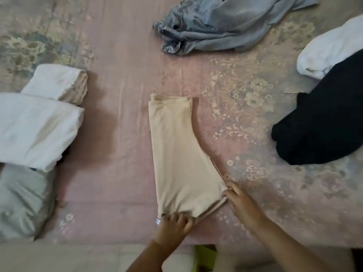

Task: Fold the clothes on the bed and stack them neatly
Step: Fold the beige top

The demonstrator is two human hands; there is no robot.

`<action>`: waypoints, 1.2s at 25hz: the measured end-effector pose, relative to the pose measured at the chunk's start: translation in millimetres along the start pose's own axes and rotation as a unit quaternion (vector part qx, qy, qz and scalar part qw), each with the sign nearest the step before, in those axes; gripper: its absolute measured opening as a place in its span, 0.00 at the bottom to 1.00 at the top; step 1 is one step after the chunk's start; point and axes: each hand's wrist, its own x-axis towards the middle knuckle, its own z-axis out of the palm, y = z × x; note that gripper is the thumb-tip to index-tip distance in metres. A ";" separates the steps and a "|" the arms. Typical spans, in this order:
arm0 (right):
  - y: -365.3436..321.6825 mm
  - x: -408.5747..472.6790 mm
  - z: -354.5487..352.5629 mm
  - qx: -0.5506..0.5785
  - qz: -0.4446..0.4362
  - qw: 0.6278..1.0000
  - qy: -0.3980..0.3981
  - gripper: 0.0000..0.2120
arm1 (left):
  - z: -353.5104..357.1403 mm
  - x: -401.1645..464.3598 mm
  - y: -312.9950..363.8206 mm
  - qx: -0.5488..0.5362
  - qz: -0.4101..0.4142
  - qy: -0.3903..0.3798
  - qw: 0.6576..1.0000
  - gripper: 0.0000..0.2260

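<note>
A beige garment (176, 150), folded lengthwise into a long strip, lies in the middle of the pink floral bed (121, 79). My left hand (174, 225) grips its near left corner, fingers curled into the cloth. My right hand (241, 205) pinches its near right corner at the edge. At the left sit folded clothes: a cream piece (59, 83), a white piece (37, 128) and a grey-green piece (21, 201). Unfolded grey jeans (222, 26) lie at the far middle.
A black garment (322, 122) and a white garment (330, 50) lie crumpled at the right. The bed's near edge (78, 243) runs along the bottom, with pale floor below it and something yellow-green (204, 256) between my arms.
</note>
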 end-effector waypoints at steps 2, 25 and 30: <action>-3.3 2.5 1.0 0.031 0.013 0.999 0.015 0.06 | 0.5 -3.4 3.5 -0.011 -0.009 -0.075 0.997 0.26; -37.0 28.9 34.5 -0.238 -0.292 0.926 0.006 0.32 | -11.0 -21.3 -84.7 -0.127 0.065 0.102 0.985 0.22; -53.6 68.4 19.4 0.259 -0.025 0.965 0.013 0.13 | -26.7 23.0 -126.3 -0.604 -0.316 0.075 0.728 0.09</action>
